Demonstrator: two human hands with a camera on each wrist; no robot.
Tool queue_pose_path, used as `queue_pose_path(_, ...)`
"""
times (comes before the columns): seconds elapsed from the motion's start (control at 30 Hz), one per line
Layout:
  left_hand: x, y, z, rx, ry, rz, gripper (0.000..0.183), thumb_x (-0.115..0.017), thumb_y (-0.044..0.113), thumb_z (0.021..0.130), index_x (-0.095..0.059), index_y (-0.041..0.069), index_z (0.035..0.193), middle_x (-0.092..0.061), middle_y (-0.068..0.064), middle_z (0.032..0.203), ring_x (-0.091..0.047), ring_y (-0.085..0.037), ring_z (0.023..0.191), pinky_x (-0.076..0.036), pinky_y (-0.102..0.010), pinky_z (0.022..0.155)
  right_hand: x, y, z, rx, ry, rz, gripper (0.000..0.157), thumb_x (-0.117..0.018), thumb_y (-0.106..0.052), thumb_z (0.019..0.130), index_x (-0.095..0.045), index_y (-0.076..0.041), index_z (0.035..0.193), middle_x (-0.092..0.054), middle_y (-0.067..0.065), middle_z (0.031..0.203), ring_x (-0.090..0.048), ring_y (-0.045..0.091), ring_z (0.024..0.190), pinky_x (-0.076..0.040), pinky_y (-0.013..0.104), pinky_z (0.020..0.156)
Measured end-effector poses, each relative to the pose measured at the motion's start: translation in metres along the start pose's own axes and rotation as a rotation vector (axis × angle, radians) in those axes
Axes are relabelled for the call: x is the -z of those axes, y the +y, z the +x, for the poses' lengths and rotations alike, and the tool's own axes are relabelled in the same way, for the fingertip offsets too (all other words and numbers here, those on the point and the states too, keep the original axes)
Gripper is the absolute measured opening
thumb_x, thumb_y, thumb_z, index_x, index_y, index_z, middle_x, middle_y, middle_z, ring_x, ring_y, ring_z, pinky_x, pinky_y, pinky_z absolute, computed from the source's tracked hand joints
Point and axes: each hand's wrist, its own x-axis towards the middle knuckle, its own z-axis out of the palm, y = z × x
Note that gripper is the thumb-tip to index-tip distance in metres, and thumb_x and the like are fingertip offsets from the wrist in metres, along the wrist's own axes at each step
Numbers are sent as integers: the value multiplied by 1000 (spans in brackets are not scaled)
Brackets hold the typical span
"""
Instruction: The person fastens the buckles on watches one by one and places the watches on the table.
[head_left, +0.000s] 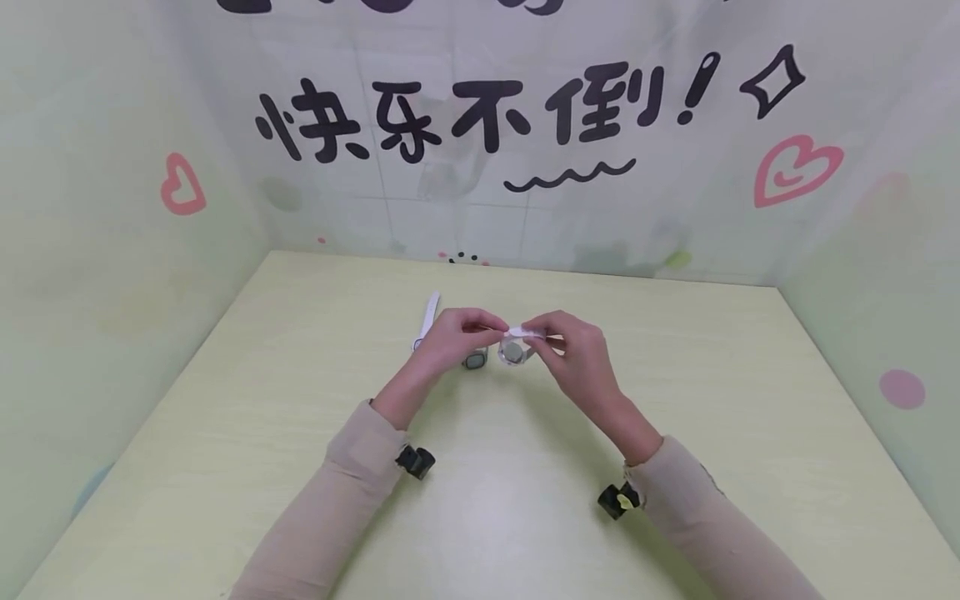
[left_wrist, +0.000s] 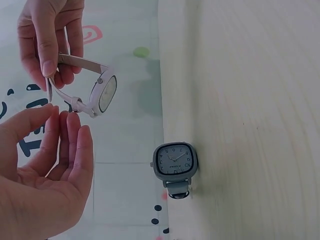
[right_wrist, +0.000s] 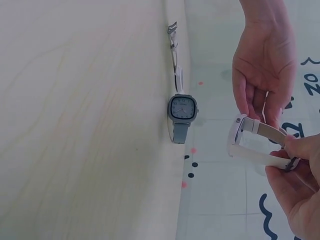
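Note:
A wristwatch with a round case (head_left: 512, 352) and a pale strap (head_left: 527, 332) is held up above the table between both hands. My right hand (head_left: 573, 354) grips the strap by its buckle end, thumb against fingers, as the right wrist view shows. On the other side, my left hand (head_left: 453, 337) has its thumb and fingertips bent together at the strap, pinching it. The strap is bent into a loop, and the dial (left_wrist: 107, 93) shows in the left wrist view. Below the hands a grey square-faced watch (right_wrist: 183, 108) lies on the table.
Behind my left hand, another watch with a white strap (head_left: 430, 315) lies on the pale table (head_left: 480, 500), partly hidden by that hand. A printed cloth (head_left: 420, 208) hangs along the table's back edge and both sides.

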Motion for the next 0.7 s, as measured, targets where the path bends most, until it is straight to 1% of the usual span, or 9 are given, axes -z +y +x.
queue_pose_path(0.07, 0, 0, 0, -2, -3, -16, 22, -66, 15, 96, -71, 3, 114, -71, -15, 116, -65, -34, 110, -51, -49, 101, 0, -1, 0, -1, 5, 4, 16, -75, -5, 87, -72, -3, 103, -74, 11, 97, -74, 22, 91, -62, 31, 77)
queue_pose_path(0.17, 0, -1, 1, -10, -11, -27, 23, -66, 13, 96, -69, 2, 115, -71, -16, 115, -67, -29, 106, -52, -47, 101, 1, -1, 1, -1, 10, 11, 15, -74, -5, 88, -72, -3, 102, -74, 11, 97, -74, 22, 91, -62, 32, 77)
queue_pose_path(0.3, -1, -3, 1, -18, -24, -11, 24, -66, 13, 95, -68, 2, 117, -70, -15, 115, -67, -19, 100, -55, -36, 95, 2, -2, 1, 2, 16, 13, 15, -74, -5, 88, -72, -3, 102, -74, 11, 97, -74, 22, 91, -62, 32, 76)
queue_pose_path(0.37, -1, -3, 1, -19, -29, -1, 24, -66, 12, 95, -67, 3, 118, -70, -15, 115, -67, -19, 101, -55, -31, 92, 2, -2, 1, 0, 17, 13, 15, -74, -5, 88, -72, -3, 102, -74, 11, 98, -74, 22, 91, -62, 31, 76)
queue_pose_path(0.43, -1, -3, 0, -18, -31, 9, 25, -67, 12, 95, -67, 3, 119, -70, -15, 118, -67, -22, 105, -54, -29, 92, 2, -2, 1, -3, 17, 14, 15, -74, -5, 88, -72, -3, 103, -74, 11, 98, -74, 22, 91, -62, 31, 76)
queue_pose_path(0.57, -2, -3, -2, -16, -37, 20, 27, -67, 12, 94, -66, 4, 120, -69, -14, 121, -66, -25, 113, -54, -32, 96, 3, -3, 1, 0, 19, 17, 15, -74, -5, 88, -72, -3, 103, -74, 12, 98, -75, 23, 91, -62, 31, 76)
queue_pose_path(0.7, -4, -4, -3, -31, -53, 22, 29, -67, 12, 94, -65, 3, 121, -68, -15, 122, -65, -26, 113, -53, -34, 96, 2, -3, 0, -1, 26, 22, 15, -74, -5, 88, -72, -3, 103, -74, 11, 98, -75, 23, 92, -62, 32, 76)
